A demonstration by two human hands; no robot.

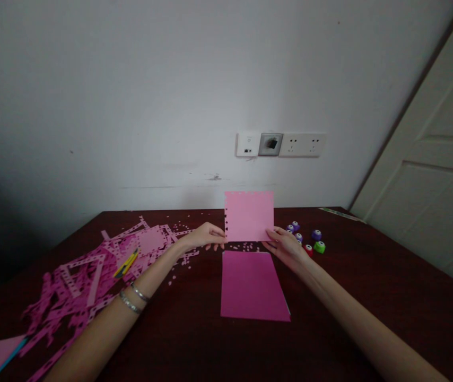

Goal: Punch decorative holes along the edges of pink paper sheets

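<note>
A light pink sheet of paper (249, 215) is held upright above the table, with small notches punched along its left and top edges. My left hand (206, 235) pinches its lower left corner between thumb and fingers. At the lower right corner, my right hand (286, 245) grips the same sheet. Below it on the table lies a darker magenta stack of paper (252, 286), with a pale edge showing at its right side. Several craft punches (316, 235), in purple, red and green, stand just right of my right hand, some partly hidden behind it.
Pink punched paper strips (79, 281) lie heaped on the left of the dark table (179, 339), with a yellow utility knife (127, 263) on top. Tiny paper cutouts (186, 258) are scattered nearby. A ruler (341, 214) lies at the back right. Sockets (302, 145) are on the wall.
</note>
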